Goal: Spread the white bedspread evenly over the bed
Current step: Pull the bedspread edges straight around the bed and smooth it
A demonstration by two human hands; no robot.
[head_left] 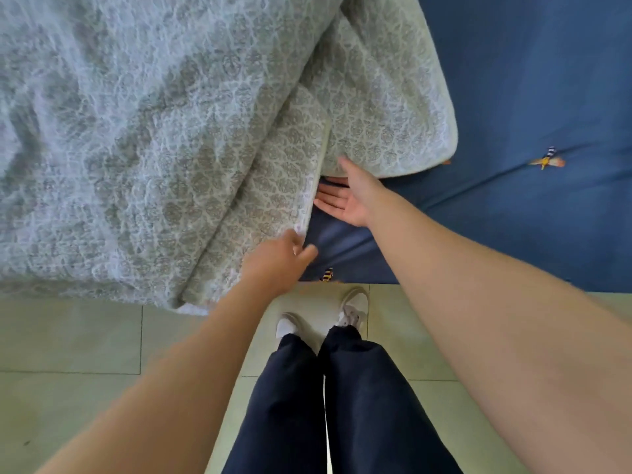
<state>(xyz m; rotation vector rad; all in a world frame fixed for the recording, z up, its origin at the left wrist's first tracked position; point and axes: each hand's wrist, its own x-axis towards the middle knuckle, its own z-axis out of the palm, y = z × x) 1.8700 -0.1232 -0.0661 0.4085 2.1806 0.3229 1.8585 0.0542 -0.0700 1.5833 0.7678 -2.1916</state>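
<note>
The white bedspread (pixel 143 138), with a grey woven pattern, lies bunched over the left part of the bed, with a folded flap (pixel 386 107) reaching right. The blue sheet (pixel 533 97) is bare on the right. My left hand (pixel 280 261) is at the hem of a lower fold near the bed's front edge; its fingertips touch the hem and its thumb sticks out over the sheet. My right hand (pixel 349 196) is palm up, its straight fingers slid under the flap's edge and its thumb raised against the fabric.
I stand on pale floor tiles (pixel 68 336) at the bed's front edge, white shoes (pixel 354 307) close to it. Part of the bedspread hangs over that edge at the left. Small insect prints (pixel 547 159) dot the sheet.
</note>
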